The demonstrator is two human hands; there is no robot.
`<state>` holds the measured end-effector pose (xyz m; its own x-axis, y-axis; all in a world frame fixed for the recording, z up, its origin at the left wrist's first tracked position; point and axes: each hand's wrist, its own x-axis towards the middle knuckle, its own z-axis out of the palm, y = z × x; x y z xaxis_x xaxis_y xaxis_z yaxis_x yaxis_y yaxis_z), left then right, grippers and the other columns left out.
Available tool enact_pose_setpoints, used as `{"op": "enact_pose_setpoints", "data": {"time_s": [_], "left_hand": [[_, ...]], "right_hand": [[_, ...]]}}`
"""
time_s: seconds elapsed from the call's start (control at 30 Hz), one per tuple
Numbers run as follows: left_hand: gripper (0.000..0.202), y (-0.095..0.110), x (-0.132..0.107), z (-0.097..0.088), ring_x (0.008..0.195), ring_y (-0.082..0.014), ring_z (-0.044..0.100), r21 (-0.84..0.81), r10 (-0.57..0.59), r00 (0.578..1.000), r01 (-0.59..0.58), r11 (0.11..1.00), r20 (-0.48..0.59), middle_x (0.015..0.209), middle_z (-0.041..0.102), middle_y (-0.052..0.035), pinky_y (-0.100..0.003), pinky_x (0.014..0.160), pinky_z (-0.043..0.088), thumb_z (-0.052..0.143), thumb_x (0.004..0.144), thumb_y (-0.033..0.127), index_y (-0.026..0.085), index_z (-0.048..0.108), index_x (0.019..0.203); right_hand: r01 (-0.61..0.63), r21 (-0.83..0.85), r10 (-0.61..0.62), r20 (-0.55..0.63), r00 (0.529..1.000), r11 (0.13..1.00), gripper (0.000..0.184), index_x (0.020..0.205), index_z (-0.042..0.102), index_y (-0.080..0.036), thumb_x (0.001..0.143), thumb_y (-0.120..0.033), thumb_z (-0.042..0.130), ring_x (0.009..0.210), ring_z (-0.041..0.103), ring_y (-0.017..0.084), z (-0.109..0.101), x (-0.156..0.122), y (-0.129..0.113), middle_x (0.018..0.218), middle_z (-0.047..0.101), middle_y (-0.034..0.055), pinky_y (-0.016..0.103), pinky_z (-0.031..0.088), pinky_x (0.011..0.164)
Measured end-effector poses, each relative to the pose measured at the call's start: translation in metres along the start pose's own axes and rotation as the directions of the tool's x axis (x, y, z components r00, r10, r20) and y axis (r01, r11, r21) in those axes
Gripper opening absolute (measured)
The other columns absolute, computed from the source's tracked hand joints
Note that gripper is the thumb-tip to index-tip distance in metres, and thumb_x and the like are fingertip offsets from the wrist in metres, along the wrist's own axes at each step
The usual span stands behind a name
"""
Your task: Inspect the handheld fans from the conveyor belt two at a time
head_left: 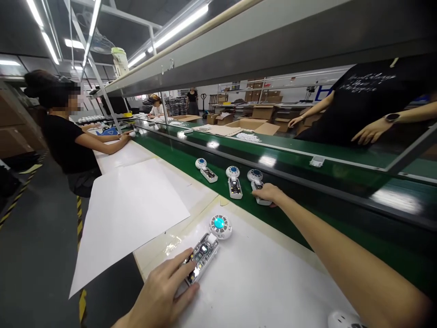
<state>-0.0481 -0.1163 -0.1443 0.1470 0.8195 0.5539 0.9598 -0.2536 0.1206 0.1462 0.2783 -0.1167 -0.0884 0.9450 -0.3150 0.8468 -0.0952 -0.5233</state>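
Note:
A white device with a round vented head and an exposed circuit board (205,251) lies on the white work surface, its head centre glowing bright blue. My left hand (164,287) grips its lower body, fingers on the board and thumb along the near edge. Over the green belt, my right hand (269,193) is closed on a similar white device (255,175), whose fingers-covered end is partly hidden. Two more of these lie just left of it on the belt: a middle device (234,184) and a farther device (207,171). Their blue centres look darker.
A large white sheet (133,209) overhangs the table's left edge. Another white part (343,320) shows at the bottom edge. A grey shelf (239,50) runs overhead. One co-worker (64,136) works at the left; another person (368,100) stands across the belt, near open cardboard boxes (256,127).

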Motion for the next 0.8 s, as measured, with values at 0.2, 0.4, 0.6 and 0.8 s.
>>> {"op": "enact_pose_setpoints", "data": {"time_s": [0.2, 0.4, 0.6, 0.8], "left_hand": [[0.035, -0.050, 0.074, -0.002, 0.094, -0.0240, 0.071, -0.269, -0.392, 0.899, 0.433, 0.860, 0.193, 0.109, 0.074, -0.0070, -0.034, 0.081, 0.058, 0.054, 0.093, 0.045, 0.025, 0.067, 0.118], [0.034, -0.133, 0.252, 0.051, 0.095, -0.0228, 0.067, -0.323, -0.703, 0.615, 0.788, 0.524, 0.358, 0.101, 0.068, -0.0057, -0.038, 0.085, 0.055, 0.060, 0.094, 0.043, 0.010, 0.067, 0.100], [0.038, -0.149, 0.320, 0.087, 0.110, -0.0252, 0.062, -0.386, -0.811, 0.335, 0.911, 0.148, 0.480, 0.127, 0.060, -0.0108, -0.046, 0.092, 0.054, 0.063, 0.094, 0.035, 0.016, 0.058, 0.126], [0.038, -0.148, 0.328, 0.085, 0.108, -0.0240, 0.062, -0.593, -0.751, 0.377, 0.805, -0.024, 0.542, 0.127, 0.060, -0.0113, -0.045, 0.090, 0.056, 0.061, 0.095, 0.035, 0.016, 0.058, 0.127]], "right_hand": [[0.023, 0.445, -0.052, 0.054, 0.997, 0.895, 0.013, 0.078, 0.060, -0.016, 0.069, -0.024, 0.066, 0.068, 0.060, 0.016, -0.029, -0.032, 0.007, 0.074, 0.061, 0.0048, 0.024, 0.051, 0.051], [0.146, 0.742, -0.219, 0.001, 0.976, 0.654, 0.026, 0.092, 0.062, -0.015, 0.069, -0.020, 0.075, 0.071, 0.067, 0.016, -0.074, -0.114, 0.038, 0.089, 0.068, 0.0090, 0.024, 0.059, 0.060], [0.197, 0.831, -0.197, -0.108, 0.974, 0.520, 0.029, 0.095, 0.066, -0.016, 0.080, -0.039, 0.076, 0.046, 0.052, 0.011, -0.121, -0.186, 0.068, 0.058, 0.060, 0.0018, 0.020, 0.048, 0.043], [0.287, 0.860, -0.102, -0.270, 0.957, 0.423, 0.031, 0.110, 0.063, -0.018, 0.084, -0.034, 0.059, 0.056, 0.062, 0.019, -0.152, -0.208, 0.086, 0.080, 0.071, 0.0090, 0.029, 0.055, 0.049]]}}
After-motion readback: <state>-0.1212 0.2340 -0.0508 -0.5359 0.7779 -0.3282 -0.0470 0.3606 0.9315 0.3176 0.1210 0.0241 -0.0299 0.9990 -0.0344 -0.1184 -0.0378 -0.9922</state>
